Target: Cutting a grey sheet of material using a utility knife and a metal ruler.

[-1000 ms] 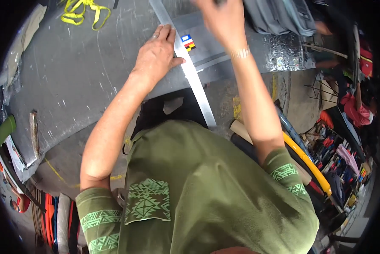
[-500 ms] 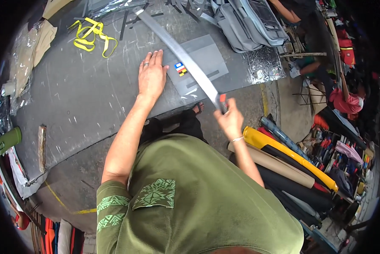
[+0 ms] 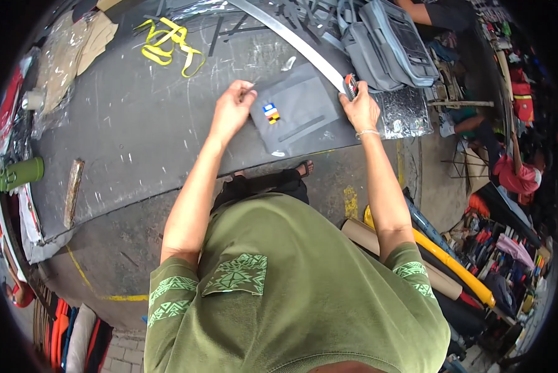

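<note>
A thin grey sheet (image 3: 307, 90) lies near the table's front edge, with a small colourful patch (image 3: 271, 113) and a dark strip (image 3: 301, 128) on it. My left hand (image 3: 231, 112) is at the sheet's upper left corner, fingers curled and pinched; what they hold, if anything, is too small to make out. To the right of the sheet, my right hand (image 3: 361, 107) grips the near end of a long metal ruler (image 3: 294, 40), together with a red-and-black utility knife (image 3: 352, 86). The ruler slants away past the sheet's far side.
A grey backpack (image 3: 378, 56) stands at the table's right, beside a glossy black sheet (image 3: 406, 115). Yellow webbing (image 3: 167, 46), dark strips (image 3: 235, 25) and a worn stick (image 3: 74, 193) lie on the table (image 3: 136, 124). Rolls of material (image 3: 459, 261) are at right; a person (image 3: 518, 174) sits beyond.
My right hand has moved up and right, lifting the ruler off the sheet toward the backpack. My left hand, flat on the table before, has risen and curled its fingers at the sheet's corner.
</note>
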`<state>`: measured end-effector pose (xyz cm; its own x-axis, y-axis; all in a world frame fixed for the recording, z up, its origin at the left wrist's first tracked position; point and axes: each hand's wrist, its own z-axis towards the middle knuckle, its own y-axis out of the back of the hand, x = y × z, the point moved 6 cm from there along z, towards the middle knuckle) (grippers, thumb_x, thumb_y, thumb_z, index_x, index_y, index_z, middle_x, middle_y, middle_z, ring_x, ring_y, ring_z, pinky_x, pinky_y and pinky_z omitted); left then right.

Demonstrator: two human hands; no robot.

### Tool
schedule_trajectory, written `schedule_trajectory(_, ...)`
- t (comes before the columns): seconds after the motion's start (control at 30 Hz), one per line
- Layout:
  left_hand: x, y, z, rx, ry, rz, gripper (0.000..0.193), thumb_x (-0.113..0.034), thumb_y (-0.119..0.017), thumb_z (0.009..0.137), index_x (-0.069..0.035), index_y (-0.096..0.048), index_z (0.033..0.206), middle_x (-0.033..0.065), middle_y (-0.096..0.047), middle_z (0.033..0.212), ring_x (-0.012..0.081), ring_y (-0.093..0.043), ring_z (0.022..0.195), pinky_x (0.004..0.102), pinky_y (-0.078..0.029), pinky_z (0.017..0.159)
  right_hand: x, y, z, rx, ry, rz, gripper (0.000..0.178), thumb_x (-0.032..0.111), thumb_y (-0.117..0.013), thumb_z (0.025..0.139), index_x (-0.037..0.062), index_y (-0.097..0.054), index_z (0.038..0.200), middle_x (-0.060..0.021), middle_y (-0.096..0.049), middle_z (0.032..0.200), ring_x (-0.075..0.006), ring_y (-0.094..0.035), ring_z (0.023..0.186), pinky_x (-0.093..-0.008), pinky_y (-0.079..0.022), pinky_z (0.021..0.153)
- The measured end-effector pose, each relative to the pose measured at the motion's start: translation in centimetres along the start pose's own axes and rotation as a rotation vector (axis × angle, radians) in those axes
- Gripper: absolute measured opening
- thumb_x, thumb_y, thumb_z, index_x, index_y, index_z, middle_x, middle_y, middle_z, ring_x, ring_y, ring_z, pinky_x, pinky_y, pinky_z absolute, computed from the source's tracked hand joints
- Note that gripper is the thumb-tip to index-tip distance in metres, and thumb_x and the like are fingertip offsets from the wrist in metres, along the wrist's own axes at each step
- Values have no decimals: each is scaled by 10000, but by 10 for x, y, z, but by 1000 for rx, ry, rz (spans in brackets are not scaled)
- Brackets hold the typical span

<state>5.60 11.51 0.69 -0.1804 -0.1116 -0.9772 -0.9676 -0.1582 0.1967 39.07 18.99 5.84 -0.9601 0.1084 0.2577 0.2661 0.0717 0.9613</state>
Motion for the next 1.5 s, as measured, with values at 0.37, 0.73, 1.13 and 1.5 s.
schedule_trajectory(0.37,-38,82,-33,108,323,-488,411,-179,-653,1033,-74,-512,1405,35,-729,1024,105,-667,976,311,-515,898,190,8,-82,-22,889,419,382,259,-771,896,116,-703,1244,-96,-697,1245,-294,-598,1240,-402,-422,1084)
schedule_trajectory(0.73,-61,76,-37,173,210,-473,428,-157,-628,1049,-60,-481,1439,52,-731,1004,100,-657,987,279,-501,901,205,8,-66,360,677,612,267,228,-827,865,69,-768,1071,-28,-710,960,-147,-654,922,-334,-521,818)
schedule_trajectory(1.13,-79,50,-34,142,50,-215,238,-197,-622,1054,-31,-668,1219,41,-772,1005,62,-645,923,254,-491,864,181,12,-84,282,623,810,161,126,-775,923,32,-767,1053,-46,-679,970,-140,-642,859,-285,-512,779)
schedule_trajectory(1.5,-24,67,-2,-2,61,-39,244,-263,-600,1057,-118,-647,1248,32,-748,900,127,-673,859,320,-518,840,84,29,-60,-89,82,1912,133,183,-658,1025,73,-659,1100,-67,-699,1009,-210,-692,862,-346,-535,838)
